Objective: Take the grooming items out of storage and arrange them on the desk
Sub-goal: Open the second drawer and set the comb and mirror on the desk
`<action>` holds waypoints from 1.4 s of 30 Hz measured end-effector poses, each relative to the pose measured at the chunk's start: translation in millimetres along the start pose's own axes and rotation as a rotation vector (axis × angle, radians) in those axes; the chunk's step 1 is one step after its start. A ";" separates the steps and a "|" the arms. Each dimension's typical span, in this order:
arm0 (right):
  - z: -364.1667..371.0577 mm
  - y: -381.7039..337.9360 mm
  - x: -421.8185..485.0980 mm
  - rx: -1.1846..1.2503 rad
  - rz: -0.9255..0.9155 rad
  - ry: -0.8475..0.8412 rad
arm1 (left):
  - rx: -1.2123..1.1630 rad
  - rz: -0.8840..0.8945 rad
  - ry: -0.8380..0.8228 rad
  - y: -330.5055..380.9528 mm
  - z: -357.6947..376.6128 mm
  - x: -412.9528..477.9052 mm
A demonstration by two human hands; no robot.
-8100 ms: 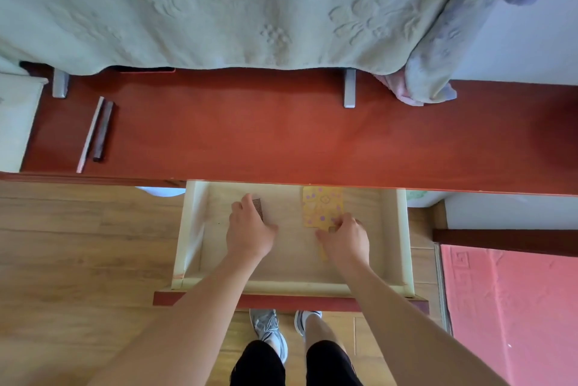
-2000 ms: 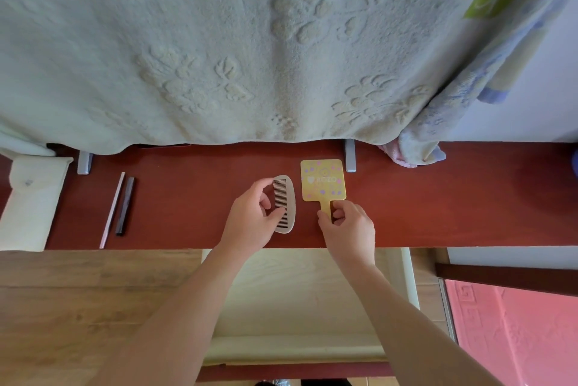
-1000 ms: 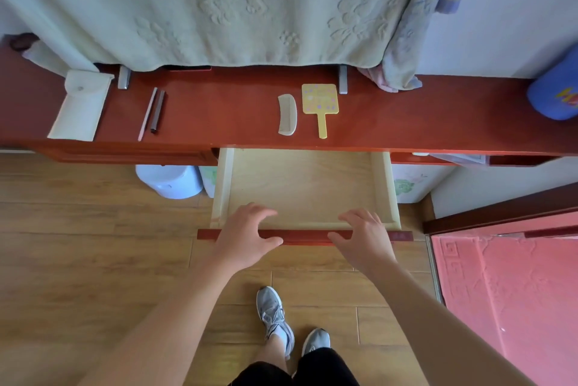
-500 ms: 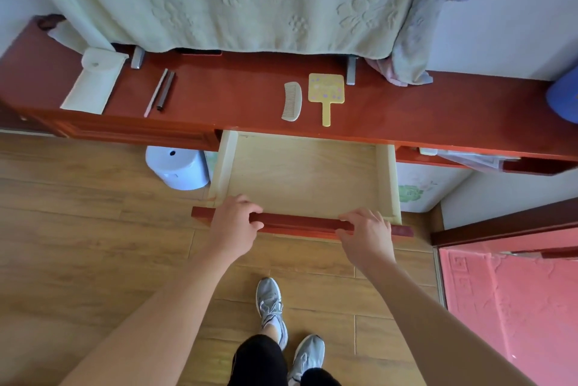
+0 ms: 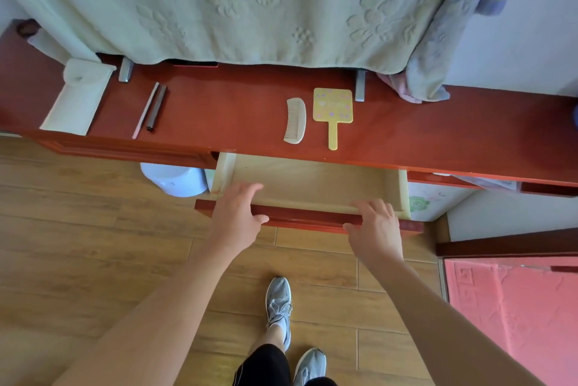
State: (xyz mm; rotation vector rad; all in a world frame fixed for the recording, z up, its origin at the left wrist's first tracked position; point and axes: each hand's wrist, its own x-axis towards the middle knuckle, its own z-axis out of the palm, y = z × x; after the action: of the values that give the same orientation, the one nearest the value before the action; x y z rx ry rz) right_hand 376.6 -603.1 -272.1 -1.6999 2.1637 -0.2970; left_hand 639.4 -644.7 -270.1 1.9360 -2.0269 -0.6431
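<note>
Grey mesh trainers (image 5: 278, 301) stand on a floor (image 5: 78, 229) of honey-coloured wood-grain planks, with the ridged edge of a pink mat (image 5: 516, 307) at the right. Both bare forearms reach forward to the glossy red-brown drawer front (image 5: 306, 218). The left hand (image 5: 237, 213) lies over its top edge with the fingers almost straight and pointing into the drawer (image 5: 312, 180), thumb along the front face. The right hand (image 5: 375, 226) bends its fingers over the same edge, thumb against the face; its fingertips are hidden behind the rail.

The drawer is a pale, matte wooden box, part open; its back slips out of sight under the desk (image 5: 234, 113), a long slab of polished red wood. On the desk just above the drawer lie the task's things, side by side and not touching: a cream crescent comb (image 5: 295, 120) with fine teeth, and a flat yellow hand mirror (image 5: 332, 105), square with a thin handle, its printed face too blurred to read.

Farther left lie two slim sticks (image 5: 153, 108) and a white snap pouch (image 5: 76, 97). A pale green blanket (image 5: 250, 4) with embossed flowers hangs over the desk's rear.
</note>
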 end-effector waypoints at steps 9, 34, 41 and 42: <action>-19.3 -4.6 57.7 -0.122 -0.118 -0.076 | 0.245 0.131 -0.024 -1.8 -3.7 64.0; 20.4 5.1 108.9 -0.007 -0.136 0.468 | 0.097 0.142 0.434 -12.0 31.1 113.4; 30.6 9.7 110.1 -0.071 -0.194 0.548 | 0.141 0.215 0.510 -19.2 39.4 117.8; 31.2 10.1 110.7 -0.073 -0.195 0.554 | 0.145 0.217 0.513 -19.6 39.6 118.3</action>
State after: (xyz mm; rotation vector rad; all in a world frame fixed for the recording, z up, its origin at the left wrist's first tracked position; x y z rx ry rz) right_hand 358.1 -705.6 -321.8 -2.0607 2.3949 -0.8385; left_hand 628.6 -756.9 -327.1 1.6906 -1.9403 0.0549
